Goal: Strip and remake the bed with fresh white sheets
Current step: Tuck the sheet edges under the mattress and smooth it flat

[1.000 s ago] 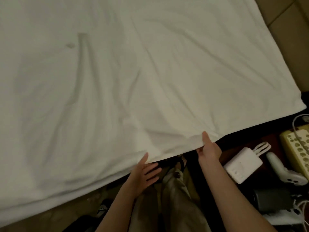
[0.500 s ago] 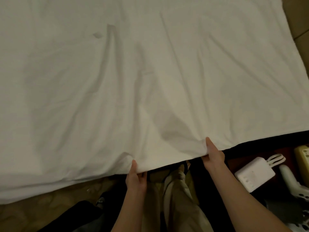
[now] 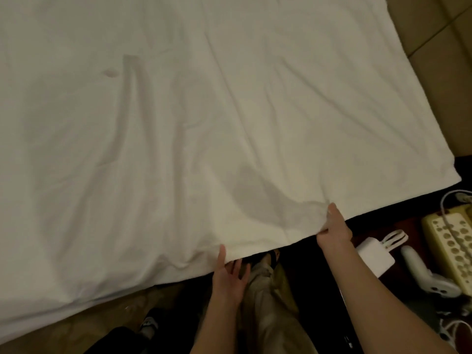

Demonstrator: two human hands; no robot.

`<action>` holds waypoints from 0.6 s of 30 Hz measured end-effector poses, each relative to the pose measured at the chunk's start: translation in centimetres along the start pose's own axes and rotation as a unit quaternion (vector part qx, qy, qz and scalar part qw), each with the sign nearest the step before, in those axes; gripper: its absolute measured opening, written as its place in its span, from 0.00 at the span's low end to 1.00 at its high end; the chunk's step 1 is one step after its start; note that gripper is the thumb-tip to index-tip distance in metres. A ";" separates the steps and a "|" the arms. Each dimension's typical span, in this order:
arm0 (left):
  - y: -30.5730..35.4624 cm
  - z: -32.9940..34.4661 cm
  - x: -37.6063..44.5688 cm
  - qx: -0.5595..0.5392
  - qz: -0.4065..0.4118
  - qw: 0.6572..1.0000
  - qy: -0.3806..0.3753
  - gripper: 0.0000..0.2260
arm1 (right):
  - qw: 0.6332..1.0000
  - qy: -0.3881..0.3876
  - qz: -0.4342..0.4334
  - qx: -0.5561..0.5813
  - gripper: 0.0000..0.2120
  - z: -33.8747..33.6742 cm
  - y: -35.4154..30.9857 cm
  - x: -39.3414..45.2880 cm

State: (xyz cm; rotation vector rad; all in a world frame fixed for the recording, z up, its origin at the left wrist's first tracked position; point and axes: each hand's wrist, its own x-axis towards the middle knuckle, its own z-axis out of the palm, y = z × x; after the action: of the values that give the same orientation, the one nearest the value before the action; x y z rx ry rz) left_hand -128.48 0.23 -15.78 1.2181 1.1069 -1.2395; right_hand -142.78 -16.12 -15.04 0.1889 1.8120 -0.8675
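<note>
The sheet (image 3: 204, 123) edge is pinched by the right hand (image 3: 333, 229); the left hand (image 3: 228, 275), open beneath, risks uneven, wrinkling pull.

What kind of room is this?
Probably a bedroom, maybe in a hotel. A big white sheet is spread over a bed, both hands work at its near edge, and a power strip and a charger lie beside it.
</note>
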 end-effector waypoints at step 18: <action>-0.5 15.7 -0.5 0.674 -0.114 0.719 -0.123 0.15 | 0.918 0.078 -0.314 -0.230 0.13 0.3 -14.0 8.1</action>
State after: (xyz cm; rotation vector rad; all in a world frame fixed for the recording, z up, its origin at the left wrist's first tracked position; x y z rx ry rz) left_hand -129.80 -15.36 -14.30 1.8403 -0.0677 -2.4804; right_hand -153.03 -28.63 -15.52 -0.6795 2.2134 -0.8356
